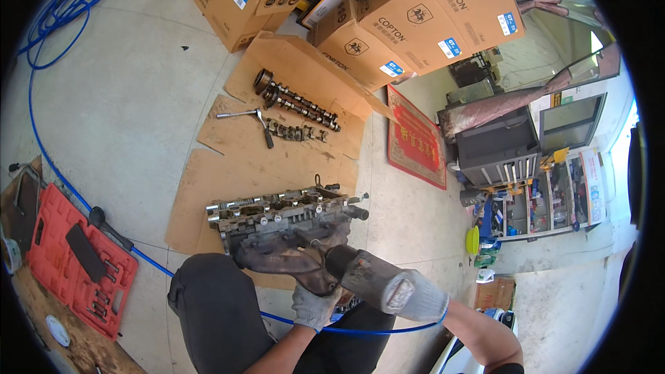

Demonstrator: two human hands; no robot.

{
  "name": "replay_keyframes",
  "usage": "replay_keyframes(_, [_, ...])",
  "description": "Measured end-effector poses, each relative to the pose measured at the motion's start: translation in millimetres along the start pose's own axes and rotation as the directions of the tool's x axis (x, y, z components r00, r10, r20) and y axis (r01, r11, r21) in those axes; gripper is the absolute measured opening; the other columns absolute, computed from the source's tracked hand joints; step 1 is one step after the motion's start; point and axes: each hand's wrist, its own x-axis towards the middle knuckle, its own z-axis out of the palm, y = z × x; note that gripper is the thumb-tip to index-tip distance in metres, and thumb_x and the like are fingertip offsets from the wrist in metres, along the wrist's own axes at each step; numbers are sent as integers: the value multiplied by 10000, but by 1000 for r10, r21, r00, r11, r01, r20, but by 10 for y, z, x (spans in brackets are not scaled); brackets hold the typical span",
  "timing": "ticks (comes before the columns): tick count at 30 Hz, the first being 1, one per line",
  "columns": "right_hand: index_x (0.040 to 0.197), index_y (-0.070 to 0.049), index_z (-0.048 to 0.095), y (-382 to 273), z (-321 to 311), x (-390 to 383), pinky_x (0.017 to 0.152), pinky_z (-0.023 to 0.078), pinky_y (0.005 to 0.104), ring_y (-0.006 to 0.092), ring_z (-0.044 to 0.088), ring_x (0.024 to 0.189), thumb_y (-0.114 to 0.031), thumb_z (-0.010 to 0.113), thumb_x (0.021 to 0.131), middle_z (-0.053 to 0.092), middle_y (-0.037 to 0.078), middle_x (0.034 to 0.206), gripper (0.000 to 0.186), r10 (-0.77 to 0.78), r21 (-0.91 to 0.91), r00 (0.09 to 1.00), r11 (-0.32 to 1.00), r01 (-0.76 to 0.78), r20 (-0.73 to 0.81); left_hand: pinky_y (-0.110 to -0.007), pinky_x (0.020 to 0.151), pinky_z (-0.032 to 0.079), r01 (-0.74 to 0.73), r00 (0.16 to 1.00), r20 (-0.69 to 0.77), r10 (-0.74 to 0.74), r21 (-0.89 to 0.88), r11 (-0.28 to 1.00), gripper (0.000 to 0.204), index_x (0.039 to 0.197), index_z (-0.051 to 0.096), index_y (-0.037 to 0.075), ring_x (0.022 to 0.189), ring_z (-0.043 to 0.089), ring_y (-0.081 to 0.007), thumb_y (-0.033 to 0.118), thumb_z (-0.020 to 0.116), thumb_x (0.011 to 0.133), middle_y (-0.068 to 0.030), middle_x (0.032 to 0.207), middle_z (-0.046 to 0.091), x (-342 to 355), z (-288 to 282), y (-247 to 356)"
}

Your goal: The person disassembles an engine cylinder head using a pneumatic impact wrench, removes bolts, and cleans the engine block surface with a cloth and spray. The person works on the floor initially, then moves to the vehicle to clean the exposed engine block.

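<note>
Knees (208, 312) close beside the cylinder head (284, 208)

Nearest us, dark trousers fill the bottom of the view, our left knee just beside the near left corner of the work. Both our hands are in grey-white work gloves. Our right hand (421, 301) is closed around the handle end of a worn dark air tool (367, 277); its black nose points left at the brown exhaust manifold (267, 263). Our left hand (315, 308) sits under that nose, against the manifold's lower pipe, fingers partly hidden; we cannot tell whether it grips.

The cylinder head lies on flattened cardboard (190, 201), manifold side toward us, its right end at about the sheet's right edge. Cardboard shows beyond its far edge; past that lie a T-shaped wrench (239, 114), a row of metal caps (298, 131) and camshafts (298, 102), well apart from our hands.

Left of the sheet, pale floor (138, 125) runs broad to the blue hose (52, 163). This hose skirts that side, crosses the open red case (52, 235), goes behind our left thigh and comes up to the tool, so our footing on the left is bounded by hose and case. On the right, a floor strip separates the cardboard from a red mat (415, 142) and a dark cabinet (499, 138). Stacked cartons (422, 28) bound the far side.
</note>
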Motion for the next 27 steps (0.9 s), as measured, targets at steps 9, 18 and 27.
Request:
replay_keyframes(9, [1260, -50, 655, -485, 140, 10, 880, 570, 310, 200, 716, 1007, -173, 784, 838, 730, 122, 1126, 458, 43, -125, 997, 991, -51, -63, -498, 954, 538, -17, 999, 39, 15, 39, 999, 979, 1339, 502, -4, 1140, 658, -408, 508, 931, 623, -249, 1212, 669, 35, -6, -163])
replay_keyframes(18, [1153, -92, 673, -492, 280, -89, 877, 569, 363, 273, 700, 965, -210, 699, 879, 719, 94, 1072, 300, -238, -645, 969, 751, 143, -61, -501, 990, 514, 52, 994, 94, -53, 19, 998, 953, 1362, 502, -2, 1184, 629, -420, 518, 902, 670, -250, 1279, 639, 46, -69, -58])
replay_keyframes(27, [1100, -42, 699, -995, 494, -43, 853, 588, 401, 371, 715, 895, -316, 791, 827, 735, 192, 944, 398, 24, -565, 982, 815, -128, -188, -491, 1001, 508, 100, 991, 129, -45, -459, 883, 819, 1315, 573, 9, 1187, 645, -359, 464, 894, 714, -225, 1269, 663, 297, 63, -639])
